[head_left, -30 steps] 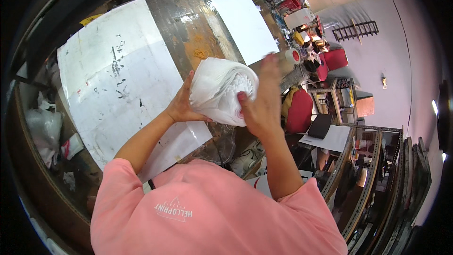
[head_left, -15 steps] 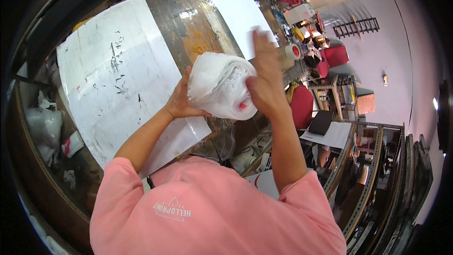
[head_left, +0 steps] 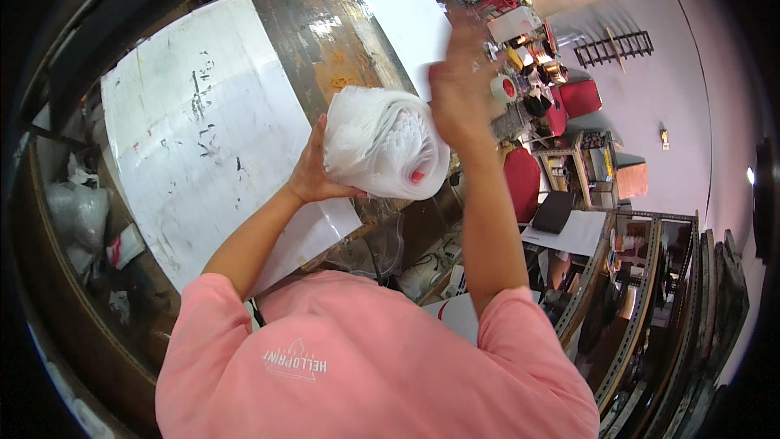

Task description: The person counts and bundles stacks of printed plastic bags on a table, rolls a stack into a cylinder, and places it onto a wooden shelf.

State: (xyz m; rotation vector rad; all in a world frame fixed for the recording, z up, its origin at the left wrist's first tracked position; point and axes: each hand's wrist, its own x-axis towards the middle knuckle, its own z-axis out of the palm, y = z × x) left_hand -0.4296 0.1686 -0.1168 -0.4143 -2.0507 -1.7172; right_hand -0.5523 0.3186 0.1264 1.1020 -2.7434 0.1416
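My left hand [head_left: 313, 169] grips a thick roll of thin white plastic sheeting or bags [head_left: 378, 142] from its left side, with the thumb below. Loose folds bunch at the roll's right end, where a small red patch shows inside. Just right of that end, my right hand [head_left: 465, 89] is raised and blurred by motion. Its fingers stretch upward with the thumb apart, and nothing shows in it. Whether the heel of that hand touches the roll is hard to tell. Under the roll lies the stained worktable [head_left: 305, 28].
A large marked white sheet [head_left: 187, 122] covers the table's left part; a smaller white sheet [head_left: 398, 24] lies farther back. A tape roll [head_left: 503, 88] and clutter line the right edge. Metal shelving [head_left: 642, 276] and a red chair [head_left: 520, 185] stand to the right. Plastic bags [head_left: 77, 215] lie lower left.
My right hand has moved up and slightly back from the roll's end, its thumb leaving the folds. The roll has turned slightly, baring more of its end; my left hand keeps its hold.
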